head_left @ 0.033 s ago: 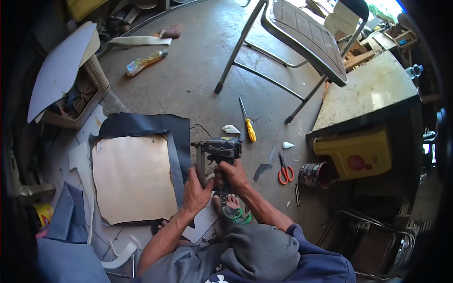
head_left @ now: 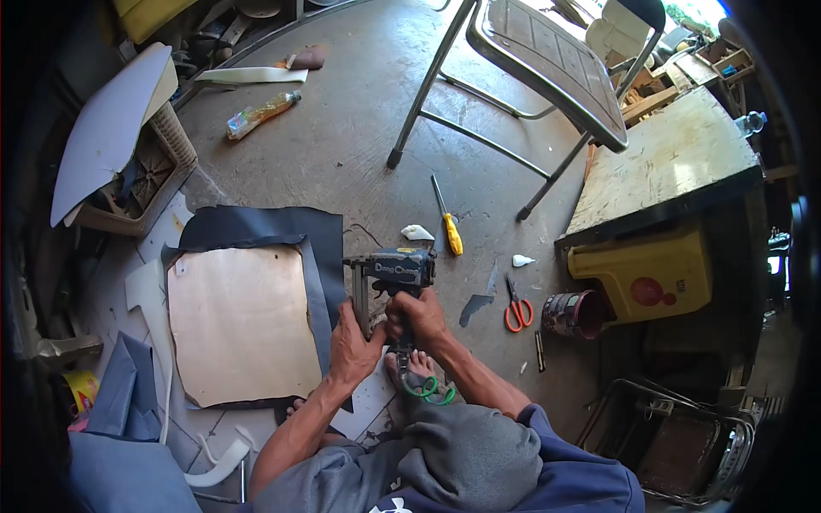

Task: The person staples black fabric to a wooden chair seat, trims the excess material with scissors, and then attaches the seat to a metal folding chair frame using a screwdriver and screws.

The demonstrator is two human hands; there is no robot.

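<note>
The pneumatic staple gun (head_left: 402, 268) is held above the floor (head_left: 333, 184), right of the pale panel (head_left: 239, 325) on black sheeting (head_left: 256, 226). The right hand's (head_left: 419, 318) fingers curl around its handle; the left hand's (head_left: 354, 349) thumb and fingers pinch its magazine. Orange-handled scissors (head_left: 519, 315) lie farther right.

Folding chair (head_left: 547, 73) near worn table (head_left: 667, 167); bottle (head_left: 263, 115) lying on floor (head_left: 342, 128)
</note>
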